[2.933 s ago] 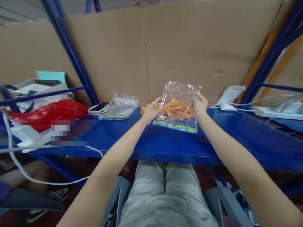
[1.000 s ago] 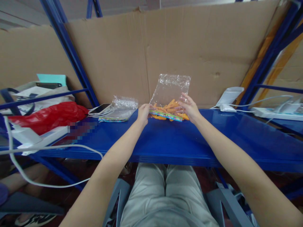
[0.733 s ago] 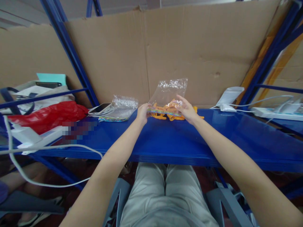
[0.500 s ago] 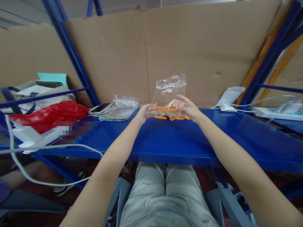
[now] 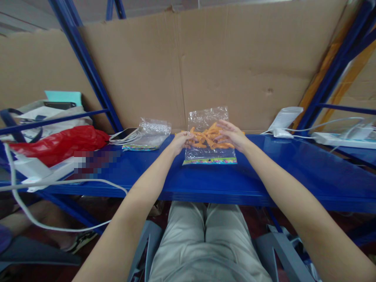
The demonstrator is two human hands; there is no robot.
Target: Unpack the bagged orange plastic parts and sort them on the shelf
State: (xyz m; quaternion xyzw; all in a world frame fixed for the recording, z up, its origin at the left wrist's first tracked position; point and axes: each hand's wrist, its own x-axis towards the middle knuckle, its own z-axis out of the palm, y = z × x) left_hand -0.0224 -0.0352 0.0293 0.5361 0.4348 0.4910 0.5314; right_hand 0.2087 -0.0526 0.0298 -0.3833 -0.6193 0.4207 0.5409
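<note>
A clear plastic bag (image 5: 207, 154) with a colourful printed strip along its near edge lies on the blue shelf, its crinkled far end raised. Several orange curved pieces (image 5: 210, 135) show at the bag's middle; I cannot tell whether all are inside it or some lie under it. At the bag's left side, my left hand (image 5: 179, 141) has its fingers closed on the edge. On the right side, my right hand (image 5: 232, 136) rests against bag and orange pieces with fingers spread. Bits of orange also show beyond both hands.
Left of the bag lie another clear bag stack (image 5: 149, 137), a phone (image 5: 125, 134) with a white cable, and a red plastic bag (image 5: 64, 143). White chargers (image 5: 283, 123) with cables stand at right. Cardboard (image 5: 258, 70) walls the back; blue posts (image 5: 88, 66) flank it.
The plastic bag's near strip has come down and toward me, so the bag now lies flatter. Its raised far end is lower. Both hands have stayed at its sides.
</note>
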